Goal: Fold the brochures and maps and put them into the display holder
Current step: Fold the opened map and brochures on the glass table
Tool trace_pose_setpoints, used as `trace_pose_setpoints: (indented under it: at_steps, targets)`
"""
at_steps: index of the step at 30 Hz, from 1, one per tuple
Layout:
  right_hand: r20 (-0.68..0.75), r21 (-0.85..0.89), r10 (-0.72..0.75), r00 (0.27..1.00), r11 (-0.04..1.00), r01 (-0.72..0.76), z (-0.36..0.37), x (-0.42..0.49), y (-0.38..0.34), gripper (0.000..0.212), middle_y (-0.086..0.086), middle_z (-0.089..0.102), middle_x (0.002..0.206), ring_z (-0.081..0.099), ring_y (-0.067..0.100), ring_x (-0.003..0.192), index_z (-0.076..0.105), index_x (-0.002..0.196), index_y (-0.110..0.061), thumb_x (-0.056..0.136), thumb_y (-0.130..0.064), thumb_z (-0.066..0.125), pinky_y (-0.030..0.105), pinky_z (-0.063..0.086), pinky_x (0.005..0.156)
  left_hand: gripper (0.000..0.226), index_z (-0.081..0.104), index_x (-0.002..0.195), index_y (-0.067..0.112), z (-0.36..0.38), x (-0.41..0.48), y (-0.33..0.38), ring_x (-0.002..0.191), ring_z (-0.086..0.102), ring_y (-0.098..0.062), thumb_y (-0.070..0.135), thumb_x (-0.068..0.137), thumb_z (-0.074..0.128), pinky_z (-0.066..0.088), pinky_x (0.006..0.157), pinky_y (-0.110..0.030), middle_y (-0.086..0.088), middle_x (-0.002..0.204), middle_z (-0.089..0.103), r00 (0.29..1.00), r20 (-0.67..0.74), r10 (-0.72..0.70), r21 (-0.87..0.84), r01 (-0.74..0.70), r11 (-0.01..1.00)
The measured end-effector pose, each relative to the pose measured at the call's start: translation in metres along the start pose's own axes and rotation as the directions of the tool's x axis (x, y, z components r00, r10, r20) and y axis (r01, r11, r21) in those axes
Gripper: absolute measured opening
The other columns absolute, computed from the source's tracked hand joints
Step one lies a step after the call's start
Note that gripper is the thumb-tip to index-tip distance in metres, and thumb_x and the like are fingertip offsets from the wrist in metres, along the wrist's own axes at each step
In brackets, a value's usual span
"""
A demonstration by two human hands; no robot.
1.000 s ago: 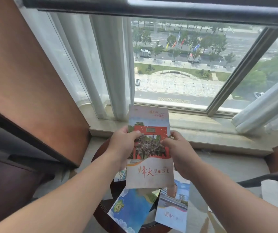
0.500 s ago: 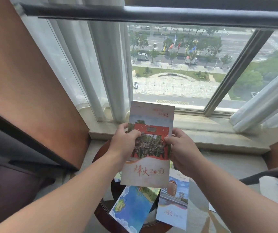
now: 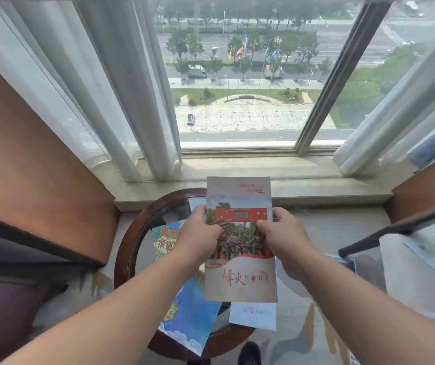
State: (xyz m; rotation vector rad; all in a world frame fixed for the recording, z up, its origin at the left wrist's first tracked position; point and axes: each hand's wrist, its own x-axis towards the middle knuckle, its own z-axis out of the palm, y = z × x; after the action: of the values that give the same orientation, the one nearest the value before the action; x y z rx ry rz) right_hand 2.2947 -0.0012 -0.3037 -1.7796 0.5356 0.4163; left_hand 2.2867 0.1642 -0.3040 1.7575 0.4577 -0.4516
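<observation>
currently | brochure (image 3: pixel 240 275) pinched mid-length, left hand (image 3: pixel 198 239) on left long edge, right hand (image 3: pixel 283 239) on right | long axis pointed at far edge of table (image 3: pixel 122 259) | both equally near

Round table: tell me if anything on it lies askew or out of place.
Yes. The blue map lies tilted, its near corner over the rim of the round table; the white brochure beside it seems to stick out past the edge. Either might slide off. The held red brochure looks fine.
</observation>
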Motion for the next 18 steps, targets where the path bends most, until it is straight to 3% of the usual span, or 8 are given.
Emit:
trace_pose_setpoints:
  at_steps: [3, 5, 9, 12, 16, 18]
  targets:
    - [-0.054, -0.214, 0.033, 0.998, 0.976, -0.044, -0.015, 0.012, 0.048, 0.01, -0.001, 0.067, 0.089, 0.068, 0.02, 0.081, 0.055, 0.091, -0.028, 0.093, -0.018, 0.055, 0.045, 0.059, 0.073, 0.035, 0.052, 0.105, 0.035, 0.034, 0.011, -0.033, 0.085, 0.07, -0.03, 0.005, 0.088, 0.049, 0.058, 0.074, -0.048, -0.003, 0.093, 0.071, 0.999, 0.011, -0.051, 0.119, 0.049, 0.992]
    - [-0.081, -0.333, 0.05, 0.995, 0.94, -0.074, -0.023, 0.021, 0.085, 0.013, -0.008, 0.065, 0.085, 0.064, 0.014, 0.078, 0.055, 0.095, -0.029, 0.092, -0.016, 0.054, 0.034, 0.053, 0.063, 0.032, 0.047, 0.11, 0.033, 0.057, 0.022, -0.062, 0.082, 0.068, -0.026, 0.008, 0.09, 0.049, 0.058, 0.074, -0.047, -0.001, 0.093, 0.069, 0.997, 0.026, -0.074, 0.205, 0.067, 0.976]
    - [-0.114, -0.451, 0.127, 0.985, 0.877, -0.165, -0.024, 0.038, 0.16, 0.019, -0.019, 0.058, 0.079, 0.056, 0.001, 0.069, 0.048, 0.085, -0.035, 0.091, -0.018, 0.055, 0.024, 0.038, 0.05, 0.03, 0.037, 0.116, 0.031, 0.097, 0.044, -0.127, 0.067, 0.061, -0.019, 0.019, 0.093, 0.052, 0.046, 0.056, -0.033, 0.005, 0.081, 0.061, 0.994, 0.038, -0.098, 0.459, 0.069, 0.886]
    - [-0.146, -0.466, 0.155, 0.977, 0.861, -0.206, -0.016, 0.057, 0.201, 0.019, -0.017, 0.057, 0.078, 0.055, 0.002, 0.067, 0.048, 0.084, -0.033, 0.092, -0.017, 0.055, 0.024, 0.037, 0.048, 0.028, 0.04, 0.117, 0.025, 0.119, 0.064, -0.163, 0.068, 0.061, -0.021, 0.024, 0.092, 0.054, 0.047, 0.058, -0.035, 0.0, 0.078, 0.062, 0.994, 0.029, -0.109, 0.578, 0.072, 0.813]
    - [-0.188, -0.532, 0.138, 0.972, 0.818, -0.219, -0.005, 0.083, 0.221, 0.013, -0.007, 0.045, 0.091, 0.045, 0.002, 0.068, 0.048, 0.097, -0.029, 0.093, -0.019, 0.055, 0.021, 0.03, 0.05, 0.031, 0.044, 0.119, 0.022, 0.133, 0.091, -0.18, 0.08, 0.062, -0.023, 0.028, 0.091, 0.056, 0.049, 0.065, -0.035, 0.002, 0.093, 0.063, 0.996, -0.009, -0.094, 0.658, 0.077, 0.749]
    - [-0.183, -0.55, 0.166, 0.969, 0.8, -0.241, 0.002, 0.091, 0.225, 0.015, -0.001, 0.042, 0.101, 0.052, 0.013, 0.076, 0.049, 0.105, -0.026, 0.092, -0.02, 0.056, 0.027, 0.038, 0.058, 0.036, 0.044, 0.123, 0.021, 0.137, 0.099, -0.185, 0.09, 0.063, -0.025, 0.029, 0.091, 0.058, 0.05, 0.068, -0.036, -0.001, 0.105, 0.062, 0.997, -0.023, -0.079, 0.694, 0.073, 0.716]
